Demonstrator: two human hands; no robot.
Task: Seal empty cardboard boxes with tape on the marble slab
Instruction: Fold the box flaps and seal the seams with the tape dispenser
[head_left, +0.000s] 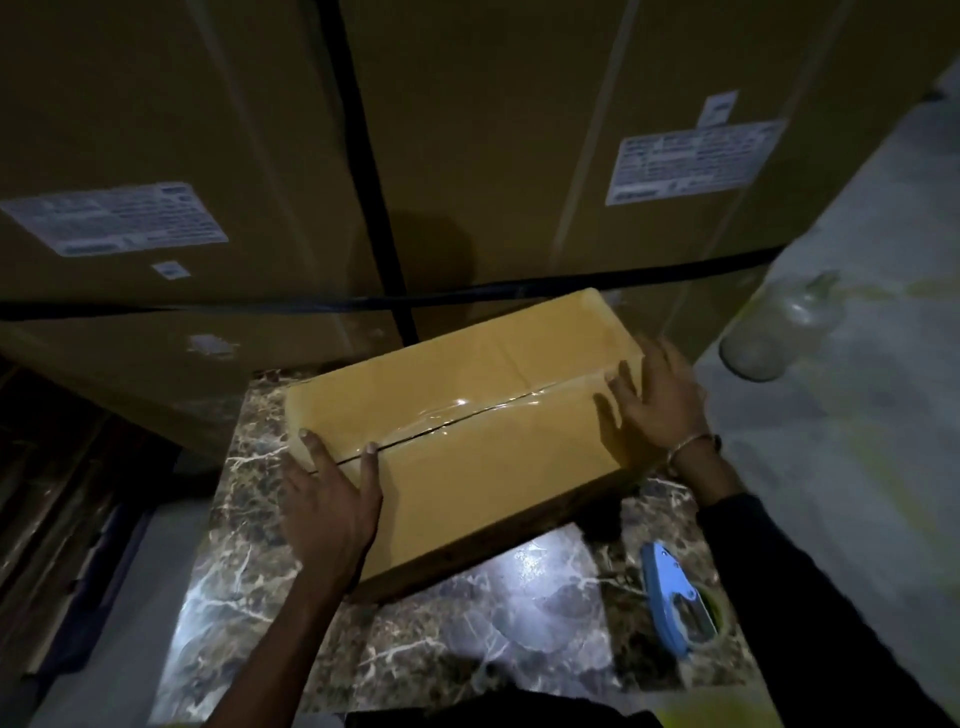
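A tan cardboard box lies on the brown veined marble slab, its top flaps closed with shiny clear tape along the centre seam. My left hand presses on the box's near left end, thumb and fingers spread over the seam's end. My right hand lies flat on the box's right end, fingers apart. A blue tape dispenser rests on the slab at the right, near my right forearm.
Very large strapped cardboard cartons with white labels stand right behind the slab. A clear glass jar lies on the grey concrete surface to the right. Dark wooden boards lie at the left.
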